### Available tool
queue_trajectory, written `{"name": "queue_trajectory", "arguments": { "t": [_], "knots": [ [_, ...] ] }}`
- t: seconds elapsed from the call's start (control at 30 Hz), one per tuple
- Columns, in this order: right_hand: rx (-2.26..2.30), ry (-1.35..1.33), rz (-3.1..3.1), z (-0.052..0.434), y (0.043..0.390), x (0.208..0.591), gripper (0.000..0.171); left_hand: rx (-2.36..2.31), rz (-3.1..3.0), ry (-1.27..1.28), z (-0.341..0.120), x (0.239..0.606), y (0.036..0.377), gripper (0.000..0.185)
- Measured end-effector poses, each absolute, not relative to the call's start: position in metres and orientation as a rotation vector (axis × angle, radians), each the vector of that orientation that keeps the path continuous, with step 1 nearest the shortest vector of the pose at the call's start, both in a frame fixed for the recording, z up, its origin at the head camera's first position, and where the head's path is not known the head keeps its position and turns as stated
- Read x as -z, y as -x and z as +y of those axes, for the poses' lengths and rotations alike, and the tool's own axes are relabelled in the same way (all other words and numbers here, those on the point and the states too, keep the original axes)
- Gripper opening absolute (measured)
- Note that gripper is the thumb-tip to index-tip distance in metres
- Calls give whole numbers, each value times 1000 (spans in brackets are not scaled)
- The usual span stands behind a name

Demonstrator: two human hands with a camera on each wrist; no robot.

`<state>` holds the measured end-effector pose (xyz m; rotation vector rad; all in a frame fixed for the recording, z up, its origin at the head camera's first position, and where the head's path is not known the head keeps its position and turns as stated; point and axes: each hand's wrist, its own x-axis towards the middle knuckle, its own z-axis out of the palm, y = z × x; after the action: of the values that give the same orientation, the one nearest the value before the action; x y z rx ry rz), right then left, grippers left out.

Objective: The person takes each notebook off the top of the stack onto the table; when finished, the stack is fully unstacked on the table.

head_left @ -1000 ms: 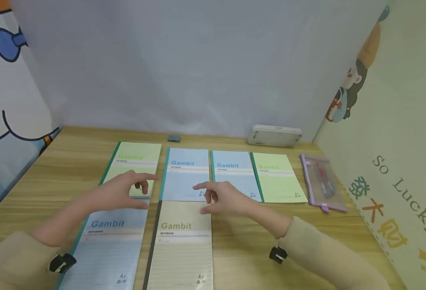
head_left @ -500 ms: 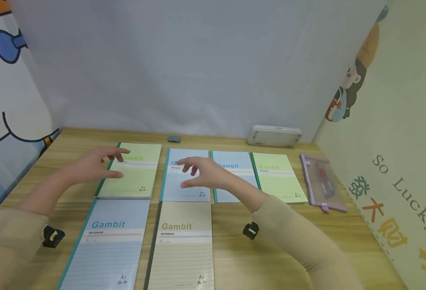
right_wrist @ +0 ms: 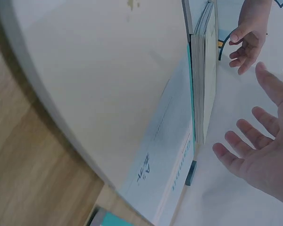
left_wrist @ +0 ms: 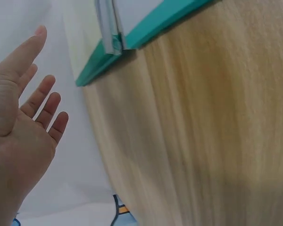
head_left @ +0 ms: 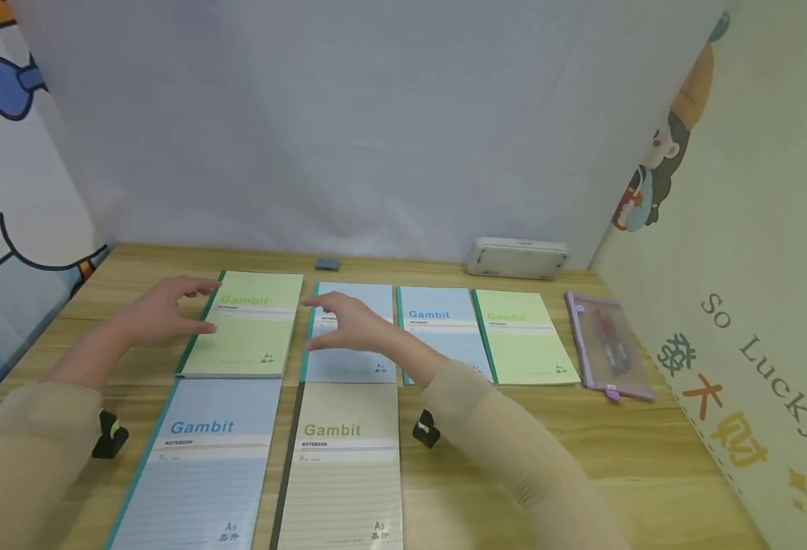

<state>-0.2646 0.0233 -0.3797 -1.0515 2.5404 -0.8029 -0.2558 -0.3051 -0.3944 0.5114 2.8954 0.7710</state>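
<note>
Both hands have slid left. Left hand (head_left: 163, 313) and right hand (head_left: 348, 325), fingers spread and holding nothing, flank the flat green paper notebook (head_left: 245, 325), upper left on the table (head_left: 650, 443); not lifted yet.

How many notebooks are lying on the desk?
6. Back row, from the left: green notebook, blue notebook partly under the right hand, blue one, green one. Front row: blue, beige. Stacked copies cannot be ruled out.
</note>
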Motion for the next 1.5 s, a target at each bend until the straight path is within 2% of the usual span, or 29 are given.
{"name": "queue_trajectory", "arguments": {
  "t": [0.23, 0.4, 0.6, 0.8, 1.5],
  "knots": [
    [823, 989, 2564, -2, 273, 398, 74, -764, 2854, -373, -320, 415, 266, 102],
    [828, 936, 2526, -13, 275, 411, 79, -774, 2828, -355, -322, 425, 269, 106],
    [712, 917, 2557, -22, 275, 422, 77, -764, 2805, -344, -322, 430, 270, 110],
    [590, 904, 2590, -29, 274, 427, 77, -765, 2802, -330, -324, 434, 270, 109],
    [735, 787, 2573, -26, 273, 422, 78, -965, 2730, -265, -318, 425, 273, 97]
  ]
}}
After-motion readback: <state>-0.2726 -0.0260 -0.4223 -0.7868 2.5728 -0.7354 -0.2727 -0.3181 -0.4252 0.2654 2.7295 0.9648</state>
